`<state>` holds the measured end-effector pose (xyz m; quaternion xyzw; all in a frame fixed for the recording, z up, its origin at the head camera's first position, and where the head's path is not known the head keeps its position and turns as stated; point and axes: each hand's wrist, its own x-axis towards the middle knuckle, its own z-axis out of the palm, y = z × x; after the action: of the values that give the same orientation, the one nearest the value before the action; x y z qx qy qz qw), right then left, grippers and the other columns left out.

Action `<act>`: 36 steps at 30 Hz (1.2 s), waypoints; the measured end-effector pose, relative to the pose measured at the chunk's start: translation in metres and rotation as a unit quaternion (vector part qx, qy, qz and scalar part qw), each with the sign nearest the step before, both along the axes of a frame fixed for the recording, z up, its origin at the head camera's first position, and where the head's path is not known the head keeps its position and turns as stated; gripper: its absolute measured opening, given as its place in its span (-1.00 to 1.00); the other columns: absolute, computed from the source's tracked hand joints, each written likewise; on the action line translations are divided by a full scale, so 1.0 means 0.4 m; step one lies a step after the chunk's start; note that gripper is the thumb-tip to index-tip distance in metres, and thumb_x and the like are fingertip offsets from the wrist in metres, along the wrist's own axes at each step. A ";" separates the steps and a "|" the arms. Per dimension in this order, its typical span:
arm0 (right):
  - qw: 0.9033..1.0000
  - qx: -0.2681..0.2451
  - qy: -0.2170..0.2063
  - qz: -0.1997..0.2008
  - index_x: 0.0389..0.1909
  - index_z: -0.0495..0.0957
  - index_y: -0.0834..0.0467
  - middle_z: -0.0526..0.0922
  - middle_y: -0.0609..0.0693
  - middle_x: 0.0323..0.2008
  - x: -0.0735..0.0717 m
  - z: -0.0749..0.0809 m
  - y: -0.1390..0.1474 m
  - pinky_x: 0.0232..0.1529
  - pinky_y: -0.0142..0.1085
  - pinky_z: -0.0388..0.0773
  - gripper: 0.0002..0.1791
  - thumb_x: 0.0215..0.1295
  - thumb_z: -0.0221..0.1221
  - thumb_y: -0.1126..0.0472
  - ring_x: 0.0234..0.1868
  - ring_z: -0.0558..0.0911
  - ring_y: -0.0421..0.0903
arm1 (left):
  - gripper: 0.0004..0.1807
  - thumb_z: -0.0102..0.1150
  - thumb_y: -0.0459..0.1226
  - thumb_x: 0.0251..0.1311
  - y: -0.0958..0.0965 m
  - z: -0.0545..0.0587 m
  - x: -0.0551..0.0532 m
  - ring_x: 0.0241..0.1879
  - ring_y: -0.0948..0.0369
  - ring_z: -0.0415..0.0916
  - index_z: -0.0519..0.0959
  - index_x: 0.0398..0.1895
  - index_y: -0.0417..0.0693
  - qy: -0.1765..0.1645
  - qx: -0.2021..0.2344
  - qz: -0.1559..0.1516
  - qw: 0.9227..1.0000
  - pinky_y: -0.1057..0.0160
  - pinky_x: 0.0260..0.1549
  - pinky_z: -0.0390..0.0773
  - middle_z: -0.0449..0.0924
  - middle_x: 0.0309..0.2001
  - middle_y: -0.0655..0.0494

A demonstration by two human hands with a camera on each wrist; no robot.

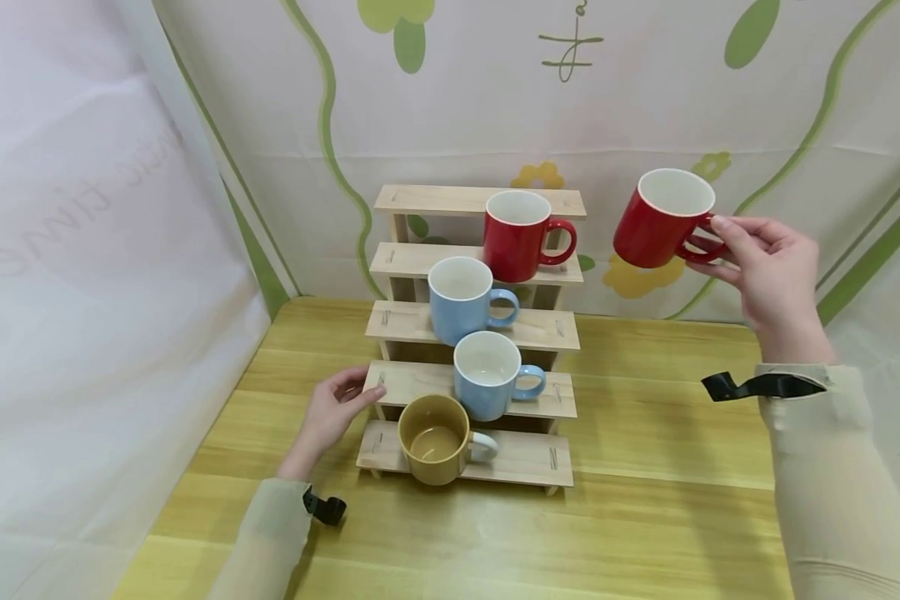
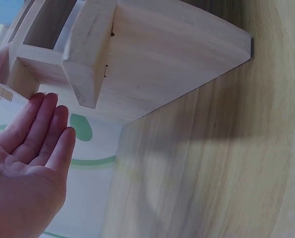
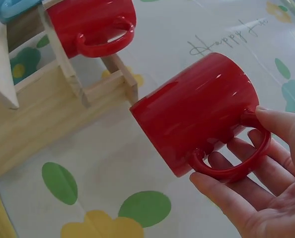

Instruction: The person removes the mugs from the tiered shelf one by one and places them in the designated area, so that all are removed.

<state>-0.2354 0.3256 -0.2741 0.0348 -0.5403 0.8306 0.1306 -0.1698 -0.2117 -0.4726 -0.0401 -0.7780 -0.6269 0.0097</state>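
Note:
My right hand (image 1: pixel 780 262) holds a red mug (image 1: pixel 648 225) by its handle, up in the air to the right of a wooden stepped rack (image 1: pixel 412 262). The mug tilts a little, white inside. In the right wrist view, fingers and thumb grip the handle (image 3: pixel 232 171). My left hand (image 1: pixel 337 408) is at the left end of the rack's second step from the bottom, thumb over the board and the other fingers at its side and below. In the left wrist view those fingers (image 2: pixel 43 129) reach under the wooden frame, the thumb mostly cut off.
On the rack stand another red mug (image 1: pixel 510 242), near the top, two light blue mugs (image 1: pixel 457 312) on the middle steps and a mustard mug (image 1: pixel 435 462) with a white handle on the lowest. A wooden table (image 1: pixel 660 417) lies beneath; a patterned curtain (image 1: pixel 450 108) hangs behind.

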 end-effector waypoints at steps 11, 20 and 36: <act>0.999 0.010 -0.027 -0.021 -0.03 0.66 0.41 0.74 0.20 -0.09 -0.002 -0.083 0.008 -0.25 -0.06 0.68 -0.58 0.10 0.50 0.33 -0.15 0.77 0.08 | -0.44 0.45 -0.24 0.24 -0.001 -0.008 -0.006 0.22 -0.03 0.48 0.52 0.22 -0.34 -0.002 0.006 0.004 1.000 0.28 0.23 0.47 0.55 0.17 -0.22; 0.999 0.001 -0.033 -0.044 -0.12 0.67 0.42 0.76 0.18 -0.17 -0.017 -0.181 0.009 -0.29 -0.07 0.72 -0.66 0.12 0.49 0.33 -0.23 0.78 0.06 | -0.43 0.44 -0.25 0.25 0.000 -0.009 -0.005 0.23 -0.06 0.47 0.50 0.24 -0.37 0.002 0.002 0.005 1.000 0.39 0.18 0.47 0.53 0.19 -0.25; 0.991 0.004 -0.098 -0.095 -0.19 0.68 0.34 0.78 0.09 -0.26 -0.050 -0.346 -0.014 -0.28 -0.11 0.74 -0.80 0.24 0.42 0.32 -0.18 0.77 0.01 | -0.44 0.45 -0.25 0.24 -0.001 -0.011 -0.010 0.21 -0.04 0.48 0.52 0.22 -0.34 -0.001 0.001 0.005 1.000 0.36 0.19 0.48 0.55 0.17 -0.23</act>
<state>-0.2555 0.3202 -0.4125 -0.0982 -0.5547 0.8116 0.1550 -0.1736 -0.2121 -0.4770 -0.0352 -0.7774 -0.6279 0.0122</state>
